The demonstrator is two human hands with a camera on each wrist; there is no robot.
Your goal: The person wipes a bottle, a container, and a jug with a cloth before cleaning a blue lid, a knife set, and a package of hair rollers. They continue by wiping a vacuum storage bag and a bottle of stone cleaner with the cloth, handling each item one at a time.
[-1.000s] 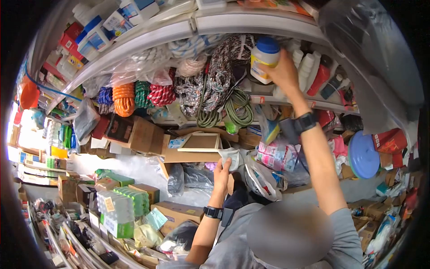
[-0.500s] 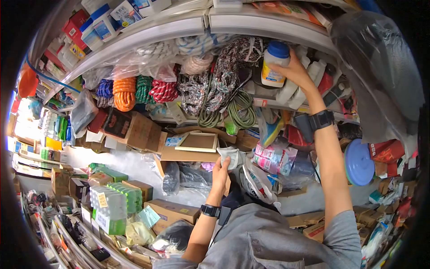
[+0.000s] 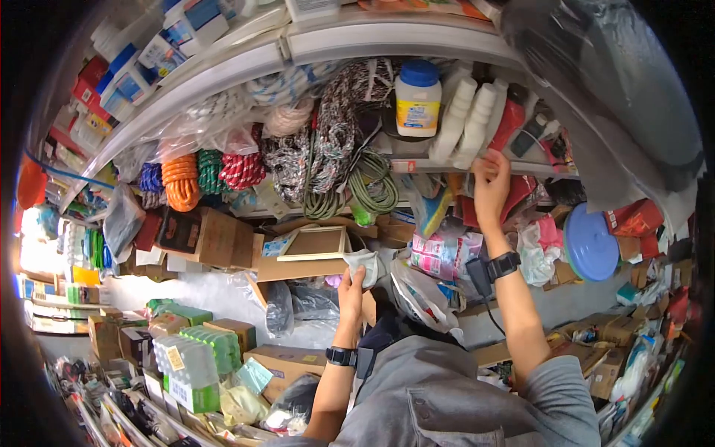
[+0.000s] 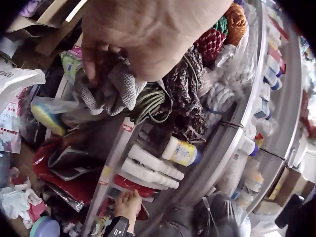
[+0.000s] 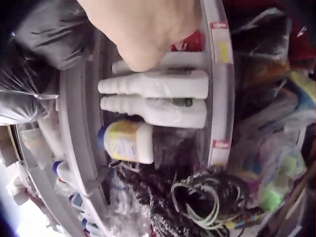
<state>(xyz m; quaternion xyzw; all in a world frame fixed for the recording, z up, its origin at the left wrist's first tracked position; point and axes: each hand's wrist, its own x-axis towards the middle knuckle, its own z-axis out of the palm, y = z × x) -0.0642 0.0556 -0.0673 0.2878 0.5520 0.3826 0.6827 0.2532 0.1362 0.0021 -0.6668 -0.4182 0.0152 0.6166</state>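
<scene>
My left hand (image 3: 351, 294) grips a bunched grey-white cloth (image 3: 363, 264) in front of the lower boxes; the weave of the cloth (image 4: 116, 89) shows in the left wrist view. A white jar with a blue lid and yellow label (image 3: 418, 100) stands on the shelf, free of both hands. To its right lean white ribbed-neck bottles (image 3: 474, 123) and a red bottle (image 3: 508, 123). At the shelf's front edge, just below these bottles, my right hand (image 3: 491, 190) is raised with loosely bent fingers and nothing in them. It covers part of the bottles in the right wrist view.
Coiled ropes (image 3: 328, 149) fill the shelf left of the jar. A dark plastic sheet (image 3: 596, 82) hangs at the right. Below are a cardboard box (image 3: 287, 268), a pink-and-white packet (image 3: 447, 255) and a blue round lid (image 3: 592, 242). An upper shelf edge (image 3: 402, 41) runs overhead.
My right hand has let go of the white jar, leaving it on the shelf, and has moved down to the shelf edge below the bottles. My left hand keeps the cloth.
</scene>
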